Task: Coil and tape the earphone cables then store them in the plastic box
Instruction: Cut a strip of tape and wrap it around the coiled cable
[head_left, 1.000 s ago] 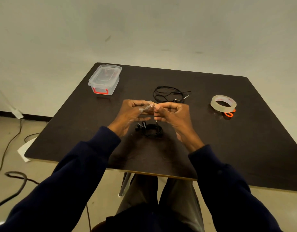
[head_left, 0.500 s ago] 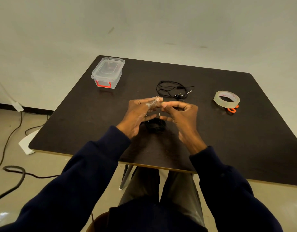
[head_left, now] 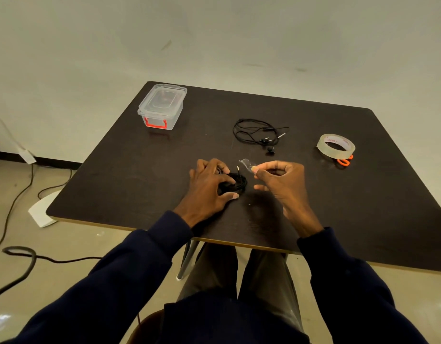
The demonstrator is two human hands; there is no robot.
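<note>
A coiled black earphone cable (head_left: 238, 182) lies on the dark table (head_left: 145, 170) near its front middle, its plug sticking up. My left hand (head_left: 208, 183) grips the coil from the left, fingers and thumb curled round it. Just right of it, my right hand (head_left: 280, 178) pinches a short strip of clear tape (head_left: 246, 164) between thumb and forefinger, held a little above the coil. A second, loose black earphone cable (head_left: 256, 132) lies farther back. The clear plastic box (head_left: 162, 105) with a red latch stands shut at the back left.
A roll of clear tape (head_left: 336, 146) sits at the right of the table on top of orange-handled scissors (head_left: 345, 161). Cables (head_left: 18, 259) trail across the floor at the left, beside a white sheet (head_left: 41, 211). The table's front edge runs just above my knees.
Both hands held the tape strip together above the coil. Now my left hand has let go of it and dropped onto the coil, while my right hand keeps the strip.
</note>
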